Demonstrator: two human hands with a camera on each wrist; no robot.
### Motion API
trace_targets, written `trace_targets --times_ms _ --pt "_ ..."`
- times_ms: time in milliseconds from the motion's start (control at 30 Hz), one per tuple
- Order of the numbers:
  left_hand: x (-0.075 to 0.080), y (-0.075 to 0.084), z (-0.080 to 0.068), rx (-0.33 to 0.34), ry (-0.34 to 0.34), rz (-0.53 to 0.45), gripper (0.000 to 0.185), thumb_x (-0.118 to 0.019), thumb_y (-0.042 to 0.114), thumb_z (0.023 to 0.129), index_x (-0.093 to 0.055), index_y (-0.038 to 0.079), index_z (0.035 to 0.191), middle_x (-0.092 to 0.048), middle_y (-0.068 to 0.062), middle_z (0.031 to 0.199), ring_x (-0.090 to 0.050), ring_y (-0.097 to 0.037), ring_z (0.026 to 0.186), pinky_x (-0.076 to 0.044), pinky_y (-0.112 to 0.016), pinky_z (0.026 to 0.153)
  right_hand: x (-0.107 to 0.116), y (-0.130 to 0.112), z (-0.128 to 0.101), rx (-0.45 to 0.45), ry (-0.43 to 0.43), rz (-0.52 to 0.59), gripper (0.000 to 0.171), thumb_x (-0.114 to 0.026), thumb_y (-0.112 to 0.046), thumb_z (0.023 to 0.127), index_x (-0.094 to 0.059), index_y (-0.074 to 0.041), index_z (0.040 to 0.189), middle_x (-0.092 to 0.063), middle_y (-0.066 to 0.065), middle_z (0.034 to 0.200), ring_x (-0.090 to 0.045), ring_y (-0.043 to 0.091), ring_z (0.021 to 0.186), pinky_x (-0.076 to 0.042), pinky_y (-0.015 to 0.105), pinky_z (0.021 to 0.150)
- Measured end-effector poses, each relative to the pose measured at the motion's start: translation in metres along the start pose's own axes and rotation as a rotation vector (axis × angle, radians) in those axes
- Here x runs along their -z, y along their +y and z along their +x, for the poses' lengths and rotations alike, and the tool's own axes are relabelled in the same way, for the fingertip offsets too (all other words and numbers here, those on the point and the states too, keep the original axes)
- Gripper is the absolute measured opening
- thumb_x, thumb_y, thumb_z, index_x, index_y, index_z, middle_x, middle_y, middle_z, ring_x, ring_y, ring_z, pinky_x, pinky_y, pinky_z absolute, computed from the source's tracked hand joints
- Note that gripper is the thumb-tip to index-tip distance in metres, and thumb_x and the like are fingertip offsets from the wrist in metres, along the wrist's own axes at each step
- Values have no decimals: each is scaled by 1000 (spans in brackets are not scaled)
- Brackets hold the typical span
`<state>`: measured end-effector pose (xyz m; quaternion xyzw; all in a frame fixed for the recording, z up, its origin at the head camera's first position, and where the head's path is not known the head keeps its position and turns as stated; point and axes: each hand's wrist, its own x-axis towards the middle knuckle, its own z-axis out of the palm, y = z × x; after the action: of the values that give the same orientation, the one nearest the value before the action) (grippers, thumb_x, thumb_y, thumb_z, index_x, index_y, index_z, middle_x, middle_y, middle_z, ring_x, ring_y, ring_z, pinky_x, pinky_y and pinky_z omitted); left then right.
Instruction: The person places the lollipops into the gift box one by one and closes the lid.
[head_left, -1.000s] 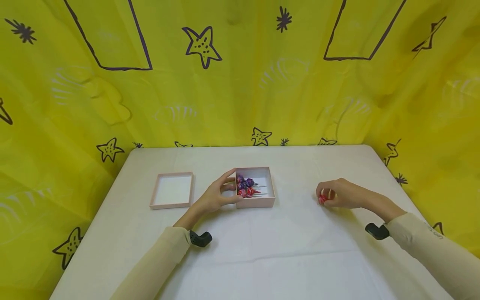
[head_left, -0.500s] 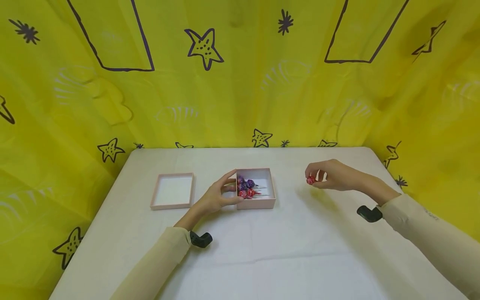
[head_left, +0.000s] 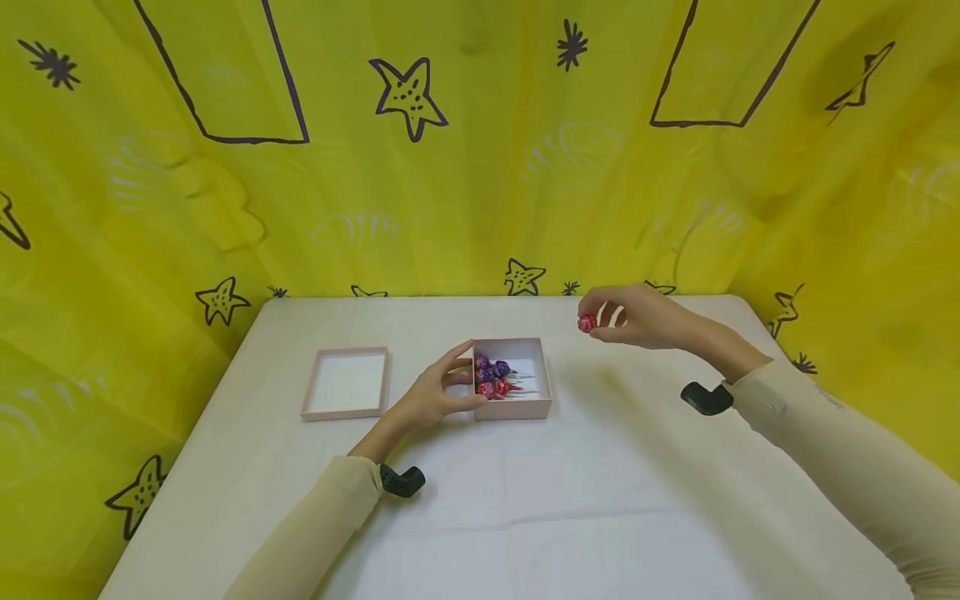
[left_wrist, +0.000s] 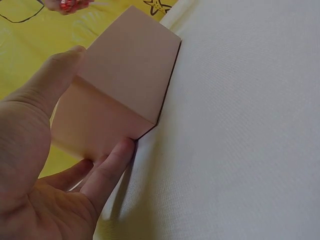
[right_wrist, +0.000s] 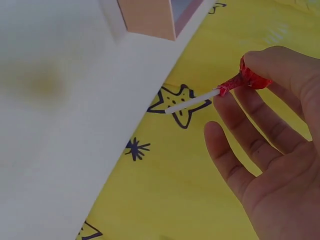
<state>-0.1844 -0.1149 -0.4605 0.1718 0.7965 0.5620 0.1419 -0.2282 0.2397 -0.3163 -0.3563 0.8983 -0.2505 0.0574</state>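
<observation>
A small pink box [head_left: 525, 404] stands in the middle of the white table [head_left: 525, 500], with several red and purple lollipops [head_left: 491, 377] inside. My left hand [head_left: 435, 392] holds the box's left corner, thumb and fingers against its walls [left_wrist: 125, 95]. My right hand [head_left: 630, 317] is raised above the table, to the right of and behind the box. It pinches a red-wrapped lollipop [head_left: 587, 323] by its head [right_wrist: 247, 79], the white stick [right_wrist: 192, 101] pointing away from the palm.
The box's pink lid [head_left: 347, 383] lies open side up, left of the box. A yellow curtain [head_left: 480, 150] with dark stars closes in the table behind and on both sides. The table's far edge runs just behind my right hand.
My right hand has lifted the red lollipop off the table at the right and carried it up and left toward the box. The left hand and box have stayed put.
</observation>
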Motion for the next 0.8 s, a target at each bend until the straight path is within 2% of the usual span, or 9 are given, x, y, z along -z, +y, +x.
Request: trace_targets --times_ms 200,400,633,800 --pt "0 -1 0 -2 1 5 98 -85 23 87 -24 30 164 -43 -13 158 -51 -33 138 -42 -52 112 1 -9 13 11 27 12 20 -77 -8 92 -71 -11 111 -71 -3 101 -67 18 90 -59 40 80" --pt "0 -1 0 -2 6 4 97 -85 24 87 -25 31 164 -43 -13 159 -50 -34 138 -43 -53 111 0 -13 23 29 29 3 19 -77 -9 93 -72 -10 111 -72 -2 101 -68 20 89 -59 35 79" --pt "-1 -2 0 3 9 4 98 -85 25 87 -26 32 164 -43 -13 158 -51 -33 138 -42 -53 112 -4 -19 31 36 23 13 21 -76 -6 92 -72 -9 112 -72 0 103 -68 19 89 -60 38 80" --pt "-1 -2 1 -24 0 -23 97 -85 18 87 -25 25 164 -43 -19 157 -51 -37 137 -43 -53 111 -10 -24 39 48 5 26 22 -77 -6 91 -72 -9 113 -73 0 105 -69 18 89 -60 38 80"
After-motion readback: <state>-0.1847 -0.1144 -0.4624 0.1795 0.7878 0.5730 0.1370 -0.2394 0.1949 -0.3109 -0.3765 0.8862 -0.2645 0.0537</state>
